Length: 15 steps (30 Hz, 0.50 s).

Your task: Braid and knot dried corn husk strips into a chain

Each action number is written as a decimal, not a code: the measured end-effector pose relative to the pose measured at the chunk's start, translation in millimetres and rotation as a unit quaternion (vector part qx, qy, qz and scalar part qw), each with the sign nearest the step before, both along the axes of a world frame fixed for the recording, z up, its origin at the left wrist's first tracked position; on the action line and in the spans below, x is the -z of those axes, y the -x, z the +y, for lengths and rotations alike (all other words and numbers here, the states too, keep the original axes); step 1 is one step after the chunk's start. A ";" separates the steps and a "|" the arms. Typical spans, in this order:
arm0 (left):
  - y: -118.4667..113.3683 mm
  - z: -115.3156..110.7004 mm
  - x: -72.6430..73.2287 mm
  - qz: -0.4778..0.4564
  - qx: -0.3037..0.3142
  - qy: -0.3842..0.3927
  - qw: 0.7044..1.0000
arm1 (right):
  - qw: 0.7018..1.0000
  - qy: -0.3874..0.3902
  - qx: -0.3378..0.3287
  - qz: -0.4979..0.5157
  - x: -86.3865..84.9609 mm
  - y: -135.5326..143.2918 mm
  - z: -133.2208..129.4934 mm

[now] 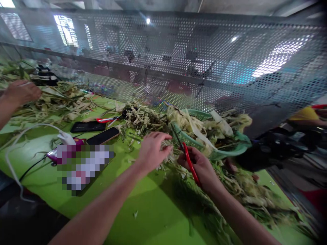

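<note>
The right hand [200,165] grips red-handled metal scissors [190,164]; just left of it, the left hand [153,149], thumb and fingers parted, is by pale shredded plant strips [170,160]. Safe snipping needs it clear of the scissors.

One head-height view, forward and down, close over green table [143,211] toward perforated screen [163,51]

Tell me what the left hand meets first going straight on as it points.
For the left hand, probably the red-handled scissors, at the blades, before the green basket; depth is unclear.
</note>
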State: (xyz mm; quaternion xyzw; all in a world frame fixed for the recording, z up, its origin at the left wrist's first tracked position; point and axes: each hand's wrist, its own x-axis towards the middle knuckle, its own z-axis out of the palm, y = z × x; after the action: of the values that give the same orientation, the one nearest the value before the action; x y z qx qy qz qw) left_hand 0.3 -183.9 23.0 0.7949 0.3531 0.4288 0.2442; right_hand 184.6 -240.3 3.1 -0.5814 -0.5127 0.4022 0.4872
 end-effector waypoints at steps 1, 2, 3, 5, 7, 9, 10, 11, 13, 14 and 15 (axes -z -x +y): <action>1.8 -1.1 -3.8 -0.035 -0.027 -0.019 0.999 | 1.000 -0.007 0.013 0.000 0.2 -0.3 0.0; 3.3 -2.4 -6.6 -0.064 -0.049 -0.025 0.996 | 1.000 -0.015 0.025 -0.003 0.3 -0.6 -0.1; 4.1 -3.8 -8.2 -0.081 -0.065 -0.018 0.994 | 0.999 -0.025 0.036 -0.006 0.3 -0.8 -0.3; 3.2 -6.8 -6.8 -0.073 -0.065 0.022 0.995 | 0.998 -0.041 0.052 -0.002 0.2 -1.1 -1.3; -1.4 -9.7 -0.4 -0.019 -0.029 0.068 0.997 | 0.996 -0.061 0.061 0.011 0.2 -1.1 -2.8; -8.5 -12.5 8.1 0.024 0.008 0.100 0.995 | 0.994 -0.083 0.068 0.022 0.5 -0.4 -4.4; -12.4 -13.6 12.1 0.031 0.021 0.115 0.993 | 0.993 -0.091 0.070 0.026 0.7 0.1 -5.2; -16.2 -14.4 15.8 0.025 0.035 0.135 0.990 | 0.992 -0.098 0.072 0.031 1.1 0.8 -6.0; -22.7 -14.7 21.4 -0.023 0.062 0.192 0.979 | 0.991 -0.104 0.069 0.044 1.6 2.5 -7.2; -25.2 -14.0 23.6 -0.061 0.075 0.226 0.969 | 0.991 -0.104 0.068 0.049 1.8 3.5 -7.7; -27.1 -12.9 25.5 -0.103 0.088 0.261 0.956 | 0.991 -0.102 0.067 0.051 1.9 4.4 -8.2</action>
State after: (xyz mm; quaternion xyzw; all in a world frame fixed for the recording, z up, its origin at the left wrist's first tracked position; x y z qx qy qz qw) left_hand 27.3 -196.8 -2.6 0.6832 0.3541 0.3781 0.5146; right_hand 180.2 -248.5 1.2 -0.5409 -0.4855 0.3432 0.5950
